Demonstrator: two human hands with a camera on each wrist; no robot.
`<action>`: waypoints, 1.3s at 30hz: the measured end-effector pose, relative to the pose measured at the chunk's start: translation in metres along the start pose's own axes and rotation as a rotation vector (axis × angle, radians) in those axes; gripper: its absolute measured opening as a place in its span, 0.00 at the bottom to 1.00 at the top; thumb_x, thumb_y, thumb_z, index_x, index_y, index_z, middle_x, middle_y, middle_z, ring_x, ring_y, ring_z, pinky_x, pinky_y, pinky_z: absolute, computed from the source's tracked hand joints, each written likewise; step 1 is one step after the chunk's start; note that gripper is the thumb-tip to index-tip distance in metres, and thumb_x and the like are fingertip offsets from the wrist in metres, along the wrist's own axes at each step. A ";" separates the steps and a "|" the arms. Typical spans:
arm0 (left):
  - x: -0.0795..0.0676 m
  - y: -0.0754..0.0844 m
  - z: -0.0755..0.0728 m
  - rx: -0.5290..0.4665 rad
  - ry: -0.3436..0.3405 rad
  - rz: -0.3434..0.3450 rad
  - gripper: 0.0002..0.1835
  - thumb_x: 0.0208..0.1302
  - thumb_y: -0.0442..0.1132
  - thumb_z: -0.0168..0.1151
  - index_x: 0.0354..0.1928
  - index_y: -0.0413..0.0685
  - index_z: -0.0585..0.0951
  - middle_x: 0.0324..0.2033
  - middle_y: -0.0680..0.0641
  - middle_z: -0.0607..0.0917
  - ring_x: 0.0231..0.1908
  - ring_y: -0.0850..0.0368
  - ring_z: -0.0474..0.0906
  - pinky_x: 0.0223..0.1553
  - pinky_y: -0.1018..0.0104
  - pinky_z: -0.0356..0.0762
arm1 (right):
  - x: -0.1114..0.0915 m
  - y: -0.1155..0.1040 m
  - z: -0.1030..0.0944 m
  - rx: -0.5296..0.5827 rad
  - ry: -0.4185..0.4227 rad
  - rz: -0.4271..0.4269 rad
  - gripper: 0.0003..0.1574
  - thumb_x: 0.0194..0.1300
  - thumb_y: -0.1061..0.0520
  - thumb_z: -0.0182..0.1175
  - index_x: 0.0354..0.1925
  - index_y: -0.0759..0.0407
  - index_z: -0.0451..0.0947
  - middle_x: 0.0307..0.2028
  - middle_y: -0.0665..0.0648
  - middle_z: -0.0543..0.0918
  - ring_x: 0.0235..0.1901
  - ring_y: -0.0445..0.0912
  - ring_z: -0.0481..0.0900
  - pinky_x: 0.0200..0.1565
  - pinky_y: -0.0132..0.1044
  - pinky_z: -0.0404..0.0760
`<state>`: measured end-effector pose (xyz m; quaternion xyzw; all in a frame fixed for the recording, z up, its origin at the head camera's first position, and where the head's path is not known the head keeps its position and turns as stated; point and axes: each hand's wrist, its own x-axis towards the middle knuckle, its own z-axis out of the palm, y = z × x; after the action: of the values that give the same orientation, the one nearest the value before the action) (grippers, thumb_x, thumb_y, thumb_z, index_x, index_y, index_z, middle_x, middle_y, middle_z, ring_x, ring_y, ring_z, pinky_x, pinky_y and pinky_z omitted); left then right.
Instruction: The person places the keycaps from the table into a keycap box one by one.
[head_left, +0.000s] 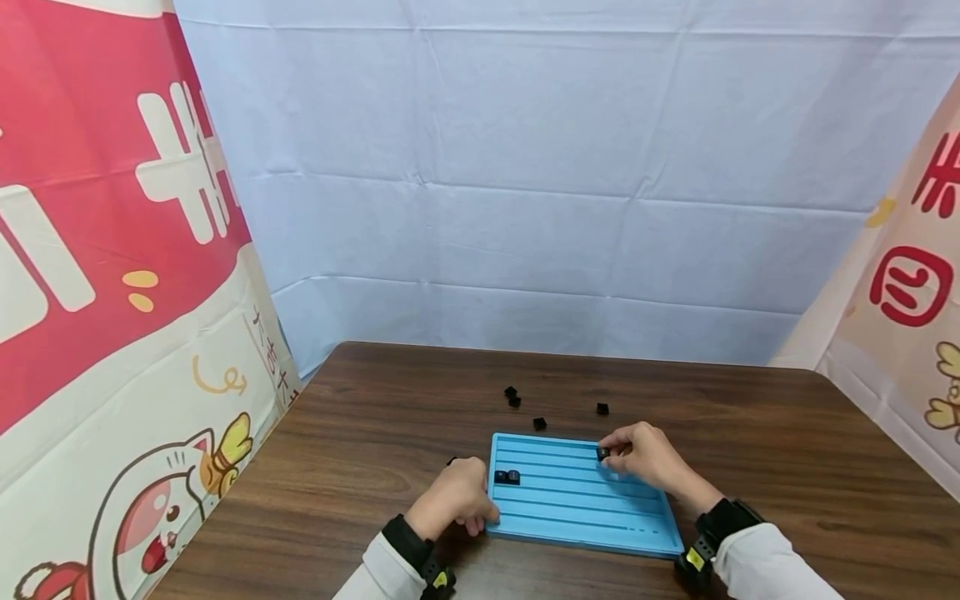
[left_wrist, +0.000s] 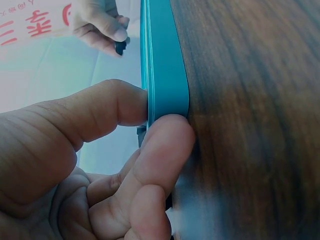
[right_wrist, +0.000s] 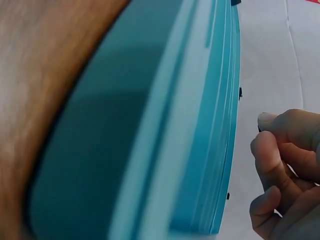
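A blue tray with parallel ridges point(head_left: 570, 513) lies on the table. My left hand point(head_left: 459, 495) pinches its left edge near the front corner, the thumb and a finger on the rim point(left_wrist: 167, 75) in the left wrist view. Over the tray's far right part, my right hand point(head_left: 643, 454) pinches a small black block point(head_left: 603, 453) between thumb and fingertips. In the left wrist view this black block point(left_wrist: 120, 47) shows below the right fingertips; in the right wrist view the fingers mostly hide it. Two black blocks point(head_left: 507, 477) sit side by side at the tray's left end.
Beyond the tray, several loose black blocks lie on the wooden table point(head_left: 390, 417): a close pair point(head_left: 512, 397), one block near the tray's far edge point(head_left: 539, 423), and another block farther right point(head_left: 602, 408). A pale cloth point(head_left: 525, 208) hangs behind; printed cloths flank both sides.
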<state>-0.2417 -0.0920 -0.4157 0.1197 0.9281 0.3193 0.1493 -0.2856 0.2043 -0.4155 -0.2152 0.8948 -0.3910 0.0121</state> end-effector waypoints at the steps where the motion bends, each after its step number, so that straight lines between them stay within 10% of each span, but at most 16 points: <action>1: 0.000 0.000 0.000 -0.001 0.001 0.004 0.20 0.46 0.29 0.68 0.07 0.43 0.69 0.07 0.48 0.77 0.10 0.55 0.76 0.11 0.70 0.60 | 0.000 -0.001 0.001 0.008 -0.010 -0.001 0.12 0.56 0.68 0.63 0.41 0.71 0.80 0.25 0.52 0.78 0.21 0.45 0.74 0.22 0.35 0.72; 39: -0.001 -0.001 0.000 -0.001 0.002 0.001 0.18 0.47 0.29 0.68 0.08 0.42 0.71 0.07 0.49 0.76 0.10 0.56 0.75 0.11 0.70 0.60 | 0.009 -0.026 0.040 0.105 -0.094 -0.035 0.13 0.57 0.66 0.63 0.42 0.70 0.79 0.25 0.53 0.79 0.20 0.47 0.77 0.22 0.38 0.75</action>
<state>-0.2411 -0.0930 -0.4157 0.1198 0.9280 0.3200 0.1482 -0.2765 0.1573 -0.4240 -0.2480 0.8677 -0.4269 0.0583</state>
